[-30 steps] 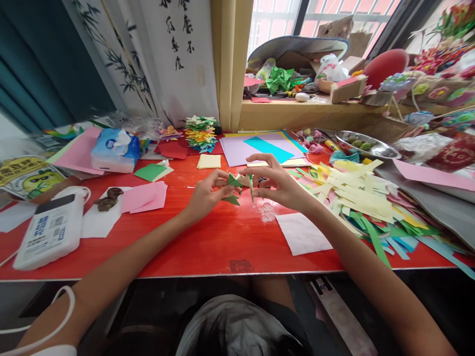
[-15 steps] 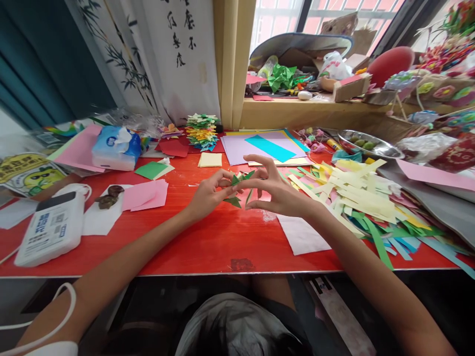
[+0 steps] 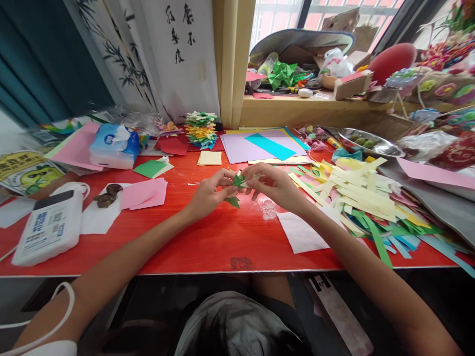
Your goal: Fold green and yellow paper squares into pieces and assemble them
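Above the middle of the red table, my left hand [image 3: 208, 196] pinches a small folded green paper piece [image 3: 233, 201] between thumb and fingers. Pointed green tips stick out above and below the thumb. From the other side my right hand [image 3: 277, 186] has its fingers bent together at the piece's right edge, pinching it; a pale side of the paper shows there. The fingers partly hide its shape. Behind the hands stands a stack of folded paper pieces [image 3: 201, 130] in green, yellow, white and blue.
The red table [image 3: 222, 247] carries pink paper sheets [image 3: 144, 193], a tissue pack [image 3: 114, 146] and a white box-like device [image 3: 50, 227] at left. Many paper strips [image 3: 363, 193] pile up at right, beside a white napkin [image 3: 302, 232]. Lilac paper [image 3: 237, 148] lies behind.
My right hand's fingers, spread apart around the green paper before, have closed in on its right edge. My left hand keeps its pinch in nearly the same place.
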Tool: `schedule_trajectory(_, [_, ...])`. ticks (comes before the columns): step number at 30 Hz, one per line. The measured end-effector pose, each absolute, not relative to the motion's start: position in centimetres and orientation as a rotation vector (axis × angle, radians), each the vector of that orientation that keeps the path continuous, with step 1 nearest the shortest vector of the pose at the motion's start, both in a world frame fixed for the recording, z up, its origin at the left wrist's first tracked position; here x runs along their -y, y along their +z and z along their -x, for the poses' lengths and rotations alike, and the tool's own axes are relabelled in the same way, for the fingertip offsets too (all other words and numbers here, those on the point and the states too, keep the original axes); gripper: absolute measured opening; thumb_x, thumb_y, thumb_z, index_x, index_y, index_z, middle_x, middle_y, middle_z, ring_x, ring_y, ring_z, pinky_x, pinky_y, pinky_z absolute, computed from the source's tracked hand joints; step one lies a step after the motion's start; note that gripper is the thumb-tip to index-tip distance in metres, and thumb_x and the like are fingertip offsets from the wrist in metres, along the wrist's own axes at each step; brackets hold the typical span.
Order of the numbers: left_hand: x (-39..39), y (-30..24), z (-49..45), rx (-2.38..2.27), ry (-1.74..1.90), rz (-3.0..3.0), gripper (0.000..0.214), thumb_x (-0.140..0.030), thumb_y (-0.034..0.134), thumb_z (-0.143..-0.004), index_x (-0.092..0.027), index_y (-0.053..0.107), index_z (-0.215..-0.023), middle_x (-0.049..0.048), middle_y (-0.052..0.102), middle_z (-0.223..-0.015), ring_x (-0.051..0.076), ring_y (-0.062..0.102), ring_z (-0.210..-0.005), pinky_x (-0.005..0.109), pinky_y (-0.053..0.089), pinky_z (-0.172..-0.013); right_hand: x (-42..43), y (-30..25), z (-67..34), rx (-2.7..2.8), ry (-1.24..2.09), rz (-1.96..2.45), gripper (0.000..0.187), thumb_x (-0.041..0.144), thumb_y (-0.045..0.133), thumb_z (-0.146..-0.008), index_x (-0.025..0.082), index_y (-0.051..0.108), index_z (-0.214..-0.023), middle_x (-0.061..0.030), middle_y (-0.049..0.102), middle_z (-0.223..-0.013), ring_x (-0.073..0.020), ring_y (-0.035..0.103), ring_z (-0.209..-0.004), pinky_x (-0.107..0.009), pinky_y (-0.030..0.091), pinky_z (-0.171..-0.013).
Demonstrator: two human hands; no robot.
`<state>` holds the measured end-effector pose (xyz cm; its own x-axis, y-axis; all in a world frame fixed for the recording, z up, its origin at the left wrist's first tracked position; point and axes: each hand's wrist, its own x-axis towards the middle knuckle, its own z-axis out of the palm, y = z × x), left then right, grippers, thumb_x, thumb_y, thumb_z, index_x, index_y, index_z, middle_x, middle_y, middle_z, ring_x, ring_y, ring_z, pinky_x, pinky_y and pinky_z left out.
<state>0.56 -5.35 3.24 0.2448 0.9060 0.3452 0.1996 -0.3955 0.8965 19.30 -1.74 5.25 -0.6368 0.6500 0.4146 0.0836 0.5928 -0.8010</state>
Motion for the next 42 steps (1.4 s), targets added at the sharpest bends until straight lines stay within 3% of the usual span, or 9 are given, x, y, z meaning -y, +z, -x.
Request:
schedule_trajectory(6, [5.4,3.4,-0.6,-1.038,1.186,-1.765,0.018,-0.031,0.056,-0.077,-0.019,0.050,-0.088,0.0021,0.065,-0.081,0.013,0.062,-0.075,0.028,0.056,-0.068,1.3,5.2,-19.3,2.040,1.197,0.573,0.018,0.032,0.054,-0.080,0.018,0.058,-0.090,-0.0049,0.054,-0.097,-0.0116,0.058,-0.075,-0.025,0.054,-0.059])
schedule_trajectory(21, [5.2,3.1,-0.6,-1.025,1.206,-1.784,0.018,-0.032,0.055,-0.077,-0.018,0.050,-0.088,0.0030,0.066,-0.083,0.014,0.063,-0.078,0.029,0.056,-0.068,1.1,4.6,-19.0,1.938,1.293,0.594,0.019,0.032,0.055,-0.079,0.014,0.053,-0.083,-0.0034,0.058,-0.079,-0.0113,0.059,-0.068,-0.026,0.054,-0.056])
schedule_trajectory(28, [5.4,3.3,-0.6,-0.990,1.217,-1.759,0.018,-0.031,0.055,-0.078,-0.019,0.049,-0.090,0.0030,0.065,-0.084,0.015,0.063,-0.081,0.032,0.057,-0.069,1.2,4.5,-19.1,1.996,1.052,0.591,0.013,0.029,0.052,-0.082,0.016,0.053,-0.085,-0.0018,0.056,-0.079,-0.0104,0.058,-0.066,-0.024,0.051,-0.055])
schedule_trajectory(34, [5.7,3.4,-0.6,-1.074,1.285,-1.916,0.016,-0.030,0.053,-0.080,-0.020,0.048,-0.091,0.0023,0.064,-0.084,0.014,0.063,-0.077,0.028,0.056,-0.066,2.3,5.3,-19.2,2.110,0.629,0.593,0.007,0.021,0.048,-0.085,0.020,0.052,-0.090,-0.0025,0.052,-0.093,-0.0087,0.057,-0.068,-0.025,0.050,-0.062])
schedule_trajectory(39, [5.9,3.1,-0.5,-1.156,1.421,-2.149,0.010,-0.023,0.052,-0.081,-0.020,0.049,-0.090,0.0007,0.063,-0.087,0.012,0.062,-0.082,0.027,0.052,-0.076,3.1,5.5,-19.0,2.114,0.579,0.451,0.031,0.015,0.045,-0.085,0.024,0.037,-0.114,-0.0054,0.050,-0.111,-0.0136,0.057,-0.089,-0.031,0.050,-0.077])
schedule_trajectory(42, [6.0,3.1,-0.5,-1.163,1.472,-2.170,0.012,-0.022,0.051,-0.081,-0.021,0.049,-0.092,0.0011,0.062,-0.090,0.011,0.062,-0.085,0.027,0.052,-0.077,3.4,5.7,-19.0,2.073,0.629,0.470,0.035,0.018,0.044,-0.086,0.025,0.031,-0.118,-0.0050,0.052,-0.114,-0.0149,0.058,-0.094,-0.031,0.051,-0.077])
